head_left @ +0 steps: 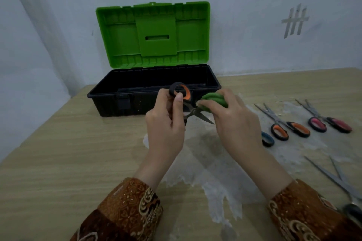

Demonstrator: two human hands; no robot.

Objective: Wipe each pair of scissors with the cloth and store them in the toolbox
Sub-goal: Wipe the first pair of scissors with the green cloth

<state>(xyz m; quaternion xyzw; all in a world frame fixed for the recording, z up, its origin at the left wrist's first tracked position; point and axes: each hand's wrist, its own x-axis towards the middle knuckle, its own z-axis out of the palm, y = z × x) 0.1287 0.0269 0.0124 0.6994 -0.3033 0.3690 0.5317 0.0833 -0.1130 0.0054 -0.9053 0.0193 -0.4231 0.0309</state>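
Your left hand point(166, 121) grips the black and orange handle of a pair of scissors point(191, 107) just in front of the open toolbox point(109, 96), and the blades stand apart, pointing to the right. Your right hand point(233, 115) holds the green cloth point(214, 100) bunched in its curled fingers and presses it on the upper blade. To the right of the toolbox, more scissors point(290, 125) lie on the worktop point(68, 143).

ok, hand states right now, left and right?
Left hand: grips the orange-handled scissors by the handle.
Right hand: holds the green cloth against the blade.
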